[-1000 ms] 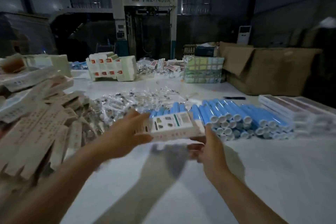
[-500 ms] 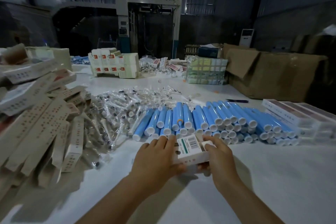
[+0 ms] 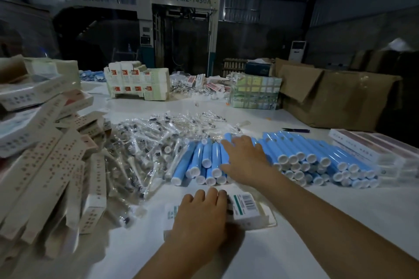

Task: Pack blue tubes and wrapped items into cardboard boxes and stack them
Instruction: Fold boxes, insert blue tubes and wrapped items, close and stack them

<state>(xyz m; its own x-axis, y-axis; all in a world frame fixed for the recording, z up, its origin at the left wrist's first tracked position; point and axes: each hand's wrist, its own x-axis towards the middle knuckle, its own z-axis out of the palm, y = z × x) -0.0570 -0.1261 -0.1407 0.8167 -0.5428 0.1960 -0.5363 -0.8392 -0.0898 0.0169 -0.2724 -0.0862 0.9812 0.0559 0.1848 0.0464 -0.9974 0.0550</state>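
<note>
Head view: the left hand [image 3: 199,222] lies flat on a small white carton [image 3: 246,209] on the white table [image 3: 340,222], at 6 o'clock in the frame. Its fingers are extended across the carton's top, pressing it down, not curled around it. The carton's barcode face shows at the hand's 3 o'clock side.

The right hand [image 3: 246,159] reaches forward over the blue tubes [image 3: 301,154], fingers spread and relaxed, palm down on the tubes near the row's left end. Whether any tube is pinched beneath the palm cannot be told.

The blue tubes lie in a stacked row, white caps toward the camera, running from centre toward 3 o'clock. A heap of clear-wrapped items [image 3: 145,142] sits just beside the tubes at 9 o'clock of them. Flat folded cartons [image 3: 45,165] are piled at the frame's 9 o'clock edge. Clear-lidded trays [image 3: 374,149] adjoin the tubes at 3 o'clock. A large brown cardboard box [image 3: 335,97] stands at 2 o'clock.
</note>
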